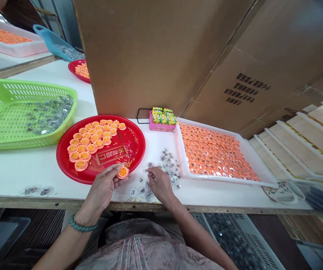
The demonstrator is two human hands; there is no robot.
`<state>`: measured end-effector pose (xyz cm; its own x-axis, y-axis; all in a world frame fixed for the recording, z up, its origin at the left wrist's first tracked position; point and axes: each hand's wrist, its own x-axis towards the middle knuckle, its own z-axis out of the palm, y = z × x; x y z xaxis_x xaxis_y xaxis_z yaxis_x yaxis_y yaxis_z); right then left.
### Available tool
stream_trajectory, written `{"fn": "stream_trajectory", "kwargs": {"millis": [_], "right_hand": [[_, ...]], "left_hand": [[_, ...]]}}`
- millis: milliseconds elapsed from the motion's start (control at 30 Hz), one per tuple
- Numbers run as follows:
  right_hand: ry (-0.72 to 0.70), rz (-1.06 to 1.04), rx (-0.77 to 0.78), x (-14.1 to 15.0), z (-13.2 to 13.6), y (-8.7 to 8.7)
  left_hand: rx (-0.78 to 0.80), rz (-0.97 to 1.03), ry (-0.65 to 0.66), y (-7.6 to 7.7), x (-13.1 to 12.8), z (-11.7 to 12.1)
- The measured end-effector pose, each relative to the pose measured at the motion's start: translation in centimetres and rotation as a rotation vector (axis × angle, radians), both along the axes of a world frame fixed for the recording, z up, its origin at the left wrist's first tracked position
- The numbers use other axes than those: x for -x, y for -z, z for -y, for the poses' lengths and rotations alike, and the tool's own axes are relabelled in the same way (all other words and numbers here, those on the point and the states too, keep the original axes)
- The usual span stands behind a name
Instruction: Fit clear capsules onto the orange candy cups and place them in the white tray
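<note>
My left hand point(106, 183), with a green bead bracelet at the wrist, grips a small orange round cup point(122, 172) between thumb and fingers. Yellow bits fill the cup, whose open side faces up. Just left of it, a red round tray point(62, 165) bears rows of similar orange cups point(84, 141) and scattered tiny beads. My right hand point(159, 183) is closed in a pinch over the white tabletop; whatever its fingertips hold is too small to name. Around that hand lie clear round discs point(141, 191) and small dark pieces point(165, 152).
A white tray point(182, 168) of finished-looking orange discs stands right. Behind are a pink basket point(163, 127) of yellow-green packets and a cardboard wall point(155, 56). A green basket point(29, 144) with clear pieces sits left. Stacked white trays point(293, 150) stand far right. The table edge point(150, 207) is close.
</note>
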<state>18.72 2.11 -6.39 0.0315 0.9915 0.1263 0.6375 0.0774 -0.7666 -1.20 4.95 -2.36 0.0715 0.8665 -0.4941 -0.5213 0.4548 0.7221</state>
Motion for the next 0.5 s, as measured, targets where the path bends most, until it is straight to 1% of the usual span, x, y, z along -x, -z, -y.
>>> {"fn": "stream_trajectory", "kwargs": {"millis": [33,100,167,233,267,333,400,500], "right_hand": [[0.028,-0.122,0.033,0.0,-0.1,-0.2],[0.069,-0.429,0.120,0.3,-0.3,-0.9],[0.063,-0.719,0.196,0.9,-0.6,-2.0],[0.024,-0.913,0.230,1.7,-0.9,-3.1],[0.007,-0.968,0.234,2.2,-1.0,-3.6],[-0.009,-0.986,0.229,3.2,-1.2,-4.1],[0.000,-0.915,0.212,4.1,-1.3,-4.2],[-0.016,-0.797,0.160,5.0,-1.3,-4.1]], "left_hand": [[-0.001,0.003,-0.005,0.0,0.0,0.0],[-0.003,0.015,-0.006,0.0,-0.1,0.2],[-0.005,0.037,0.012,0.0,-0.4,0.5],[-0.012,0.070,0.047,0.1,-0.8,0.8],[-0.022,0.090,0.065,0.1,-1.0,1.0],[-0.051,0.126,0.086,0.0,-1.3,1.2],[-0.066,0.147,0.083,-0.1,-1.4,1.4],[-0.055,0.140,0.039,-0.1,-1.2,1.5]]}}
